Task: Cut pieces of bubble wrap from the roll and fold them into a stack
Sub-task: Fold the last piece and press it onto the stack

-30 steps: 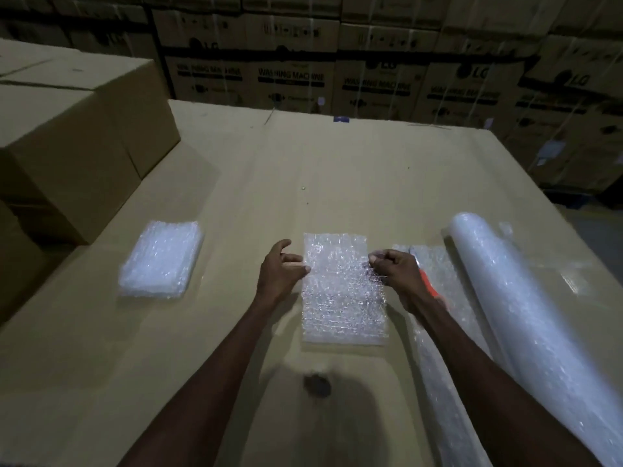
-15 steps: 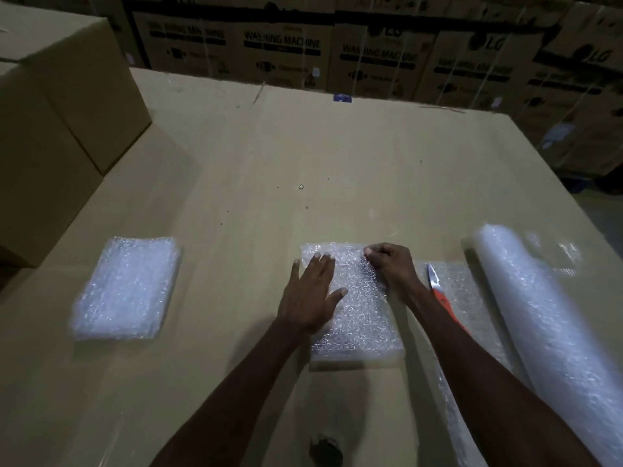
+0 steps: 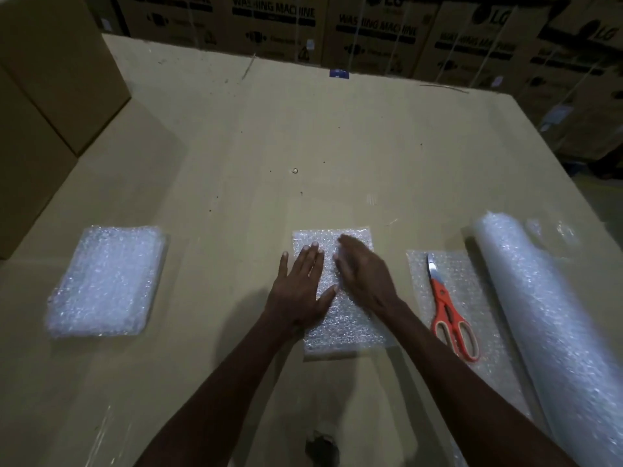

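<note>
A folded piece of bubble wrap (image 3: 347, 332) lies flat on the cardboard surface (image 3: 269, 146) in front of me. My left hand (image 3: 300, 291) presses flat on its left half, fingers straight. My right hand (image 3: 362, 274) lies over its upper right part, fingers extended and blurred by motion. A stack of folded bubble wrap pieces (image 3: 108, 281) sits to the left. The bubble wrap roll (image 3: 546, 332) lies at the right, with its loose unrolled end (image 3: 472, 298) spread beside it. Orange-handled scissors (image 3: 448, 311) rest on that loose end.
Plain cardboard boxes (image 3: 50, 96) stand at the left edge. Printed washing-machine cartons (image 3: 371, 32) line the back. The surface's right edge drops off past the roll. A small dark object (image 3: 322, 446) sits near the front edge.
My left hand stays flat on the folded piece. My right hand has let go of the piece's top edge and opened out over it. The view has tilted downward, uncovering the scissors.
</note>
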The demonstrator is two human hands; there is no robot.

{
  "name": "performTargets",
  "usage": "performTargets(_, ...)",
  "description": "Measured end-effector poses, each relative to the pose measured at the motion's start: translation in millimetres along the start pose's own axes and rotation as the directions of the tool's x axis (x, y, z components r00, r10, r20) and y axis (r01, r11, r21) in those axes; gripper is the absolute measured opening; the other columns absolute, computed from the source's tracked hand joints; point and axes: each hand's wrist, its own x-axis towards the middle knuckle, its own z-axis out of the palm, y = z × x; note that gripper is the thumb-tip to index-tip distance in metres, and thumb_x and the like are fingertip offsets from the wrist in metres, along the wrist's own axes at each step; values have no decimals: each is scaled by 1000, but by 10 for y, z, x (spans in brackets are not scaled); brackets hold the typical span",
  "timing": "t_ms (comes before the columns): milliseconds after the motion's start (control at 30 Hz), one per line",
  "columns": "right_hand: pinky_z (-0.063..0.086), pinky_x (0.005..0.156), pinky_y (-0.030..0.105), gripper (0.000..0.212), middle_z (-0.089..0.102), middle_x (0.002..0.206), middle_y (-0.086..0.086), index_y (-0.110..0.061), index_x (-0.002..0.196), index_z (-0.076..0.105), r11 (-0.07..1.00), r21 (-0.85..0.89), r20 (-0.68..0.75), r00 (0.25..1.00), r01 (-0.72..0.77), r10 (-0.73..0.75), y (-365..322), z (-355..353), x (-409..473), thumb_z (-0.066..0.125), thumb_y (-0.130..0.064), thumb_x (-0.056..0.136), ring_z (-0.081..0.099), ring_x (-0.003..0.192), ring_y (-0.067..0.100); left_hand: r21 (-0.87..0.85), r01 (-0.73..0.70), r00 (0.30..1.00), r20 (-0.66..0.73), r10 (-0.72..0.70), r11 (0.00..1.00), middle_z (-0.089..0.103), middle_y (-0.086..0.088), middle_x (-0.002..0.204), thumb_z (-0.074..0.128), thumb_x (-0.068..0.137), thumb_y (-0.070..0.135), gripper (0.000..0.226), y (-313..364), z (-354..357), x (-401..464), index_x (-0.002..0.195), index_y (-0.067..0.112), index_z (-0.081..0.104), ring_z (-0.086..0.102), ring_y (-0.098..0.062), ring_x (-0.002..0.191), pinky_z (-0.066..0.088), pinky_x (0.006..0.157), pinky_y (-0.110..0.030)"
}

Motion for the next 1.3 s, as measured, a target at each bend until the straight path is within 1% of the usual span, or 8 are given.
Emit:
performTargets(167,8,128,42,59,9,171,7,-9,162,17,968,-243,187,982,68,-22,100,212,-78,22,-35,110,6,158,19,28,-24,1000,-10,25,999,29,-13,161,30,100,49,69,-45,40,1,153,4,35,25,-25,151,14,121,-58)
performTargets(533,-9,123,36,69,-8,170,9,-10,163,2,949,-313,259,964,31,54,25,38,-814,24,-48,109,-9,157,20,122,-50,995,96,38,991,21,-14,164,13,100,47,72,63,-141,-74,156,3,24,17,-25,153,-3,121,-56)
performTargets(633,4,127,41,70,4,171,9,-8,162,14,986,-165,251,968,15,28,31,-118,-952,28,-51,108,2,158,21,178,-143,987,93,128,974,32,-15,160,13,101,45,69,134,-267,-196,152,4,35,26,-28,150,7,121,-57)
performTargets(733,26,123,41,67,32,165,4,-12,155,41,998,6,91,994,-62,61,149,-305,-1129,42,-54,102,26,153,19,-10,-234,966,112,234,972,40,-12,156,19,99,56,73,264,-427,-411,146,7,47,34,-28,146,15,120,-49)
performTargets(867,46,112,44,68,52,152,4,-13,142,58,998,30,124,991,55,-58,286,-437,-1375,47,-60,94,51,139,20,-162,-252,935,213,283,954,45,-1,154,36,88,73,78,321,-476,-816,138,17,58,49,-25,135,36,113,-40)
performTargets(1000,53,102,42,75,58,147,5,-13,138,62,983,-67,197,968,171,-155,283,-549,-1477,51,-68,88,61,130,25,-208,-157,980,90,179,965,55,3,145,48,95,46,45,342,-465,-1013,127,19,64,60,-21,123,56,86,-39)
performTargets(1167,54,99,45,66,60,145,6,-16,141,59,952,-152,277,936,267,-219,270,-647,-1472,60,-58,90,62,126,30,-315,-42,998,-52,27,948,70,8,97,53,97,30,16,501,-608,-1071,104,24,66,63,-19,83,45,65,-32)
performTargets(1300,57,76,37,30,79,100,1,-14,109,78,986,70,239,957,151,-164,253,-714,-1406,69,-34,88,74,86,14,-575,127,992,89,-93,808,73,8,78,58,92,39,17,515,-712,-1047,91,25,69,66,-18,73,51,72,-36)
